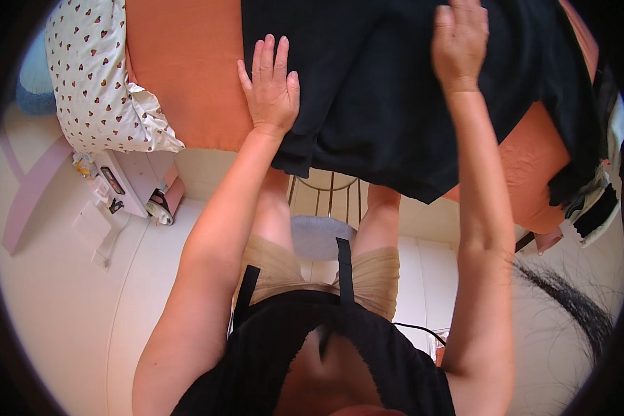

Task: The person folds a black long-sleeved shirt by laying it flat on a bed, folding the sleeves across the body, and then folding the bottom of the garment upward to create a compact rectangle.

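Black fabric (374, 104), possibly a garment, is spread over an orange bedsheet (187, 67), with its lower edge hanging over the bed's near side. My left hand (270, 96) lies palm down across the fabric's left edge, fingers somewhat spread and nothing in its grasp. Beside its wrist, a narrow folded part of the fabric hangs down. Farther right, my right hand (460, 49) is flat over the fabric, its fingertips cut off by the top of the picture. Soft creases run through the fabric between both hands.
A white heart-print pillow (88, 78) lies at the left, beside a blue plush-looking item (34, 78). Below it stands a small cabinet (130, 177) with items on it. A round grey-topped stool (322, 236) sits between my legs. More clothes (598, 208) hang at the right.
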`<action>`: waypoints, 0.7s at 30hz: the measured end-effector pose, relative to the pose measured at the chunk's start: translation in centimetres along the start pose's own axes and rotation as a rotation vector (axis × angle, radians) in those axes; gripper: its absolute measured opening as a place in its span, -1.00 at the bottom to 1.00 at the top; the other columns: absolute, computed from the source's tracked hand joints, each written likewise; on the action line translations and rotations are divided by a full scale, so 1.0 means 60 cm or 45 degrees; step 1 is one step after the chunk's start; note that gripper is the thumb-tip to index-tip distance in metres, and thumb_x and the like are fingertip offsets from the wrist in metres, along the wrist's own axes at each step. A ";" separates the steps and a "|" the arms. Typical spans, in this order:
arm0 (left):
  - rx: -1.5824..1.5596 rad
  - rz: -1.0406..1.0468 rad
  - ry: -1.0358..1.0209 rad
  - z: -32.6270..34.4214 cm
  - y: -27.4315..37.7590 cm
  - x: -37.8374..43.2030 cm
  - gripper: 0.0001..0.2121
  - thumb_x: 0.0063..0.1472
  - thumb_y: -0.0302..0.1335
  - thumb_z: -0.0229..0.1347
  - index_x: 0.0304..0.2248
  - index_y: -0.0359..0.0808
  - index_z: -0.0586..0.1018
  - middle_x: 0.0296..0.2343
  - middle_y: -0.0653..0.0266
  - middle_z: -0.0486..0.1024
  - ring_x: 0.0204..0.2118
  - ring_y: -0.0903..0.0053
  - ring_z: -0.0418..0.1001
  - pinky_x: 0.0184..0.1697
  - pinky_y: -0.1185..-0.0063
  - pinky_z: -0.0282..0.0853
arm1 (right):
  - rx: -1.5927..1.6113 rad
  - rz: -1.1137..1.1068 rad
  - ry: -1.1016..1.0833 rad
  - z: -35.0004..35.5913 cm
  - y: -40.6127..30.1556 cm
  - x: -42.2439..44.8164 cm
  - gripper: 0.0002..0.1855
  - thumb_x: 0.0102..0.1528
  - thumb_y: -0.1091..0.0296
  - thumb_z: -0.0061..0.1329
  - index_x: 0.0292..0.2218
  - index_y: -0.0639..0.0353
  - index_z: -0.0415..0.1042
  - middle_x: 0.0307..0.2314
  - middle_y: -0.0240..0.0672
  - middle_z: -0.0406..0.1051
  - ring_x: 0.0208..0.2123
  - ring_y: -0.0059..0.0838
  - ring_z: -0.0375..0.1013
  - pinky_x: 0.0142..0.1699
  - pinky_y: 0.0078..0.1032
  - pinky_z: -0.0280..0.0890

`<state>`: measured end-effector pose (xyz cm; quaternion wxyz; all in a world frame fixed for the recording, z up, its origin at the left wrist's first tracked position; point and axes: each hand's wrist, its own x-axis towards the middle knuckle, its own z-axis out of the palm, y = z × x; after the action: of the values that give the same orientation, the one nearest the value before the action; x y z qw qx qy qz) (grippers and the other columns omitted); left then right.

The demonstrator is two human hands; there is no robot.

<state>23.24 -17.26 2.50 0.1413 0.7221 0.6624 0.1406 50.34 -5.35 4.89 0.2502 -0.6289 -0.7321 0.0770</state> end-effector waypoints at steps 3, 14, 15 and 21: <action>0.046 -0.049 0.065 0.033 -0.002 -0.001 -0.44 0.12 -0.34 -0.16 0.17 -0.09 0.19 0.18 0.31 0.07 0.25 0.39 -0.05 0.24 0.15 -0.30 | 0.122 -0.176 -0.136 0.014 -0.096 0.006 -0.48 0.07 0.39 -0.17 0.09 0.22 0.21 0.08 -0.15 0.19 0.17 -0.20 0.10 0.26 -0.24 -0.11; -0.005 -0.084 0.083 0.048 -0.009 -0.007 -0.38 0.00 -0.37 -0.03 0.14 -0.04 0.23 0.16 0.34 0.11 0.22 0.45 0.02 0.21 0.11 -0.20 | 0.039 -0.390 -0.295 0.070 -0.208 0.062 -0.41 0.03 0.23 -0.05 0.04 0.35 0.22 0.06 -0.08 0.19 0.15 -0.18 0.11 0.26 -0.24 -0.10; -0.013 -0.099 0.088 0.048 -0.006 -0.006 -0.38 0.00 -0.37 -0.03 0.14 -0.04 0.23 0.16 0.34 0.11 0.22 0.45 0.02 0.21 0.11 -0.20 | 0.077 -0.450 -0.357 0.073 -0.216 0.068 -0.40 0.03 0.22 -0.05 0.05 0.36 0.21 0.07 -0.07 0.18 0.16 -0.18 0.09 0.26 -0.24 -0.11; -0.098 -0.111 -0.040 0.047 0.014 -0.007 -0.40 0.03 -0.33 -0.09 0.14 -0.04 0.24 0.17 0.35 0.09 0.23 0.44 0.00 0.22 0.13 -0.22 | -0.061 -0.415 -0.243 0.153 -0.164 0.108 -0.40 0.00 0.30 -0.13 0.10 0.16 0.20 0.10 -0.25 0.17 0.18 -0.30 0.08 0.26 -0.28 -0.12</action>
<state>25.05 -17.82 0.23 0.1852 0.6888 0.6851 0.1484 36.86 0.75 2.92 0.1736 -0.4975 -0.8464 0.0774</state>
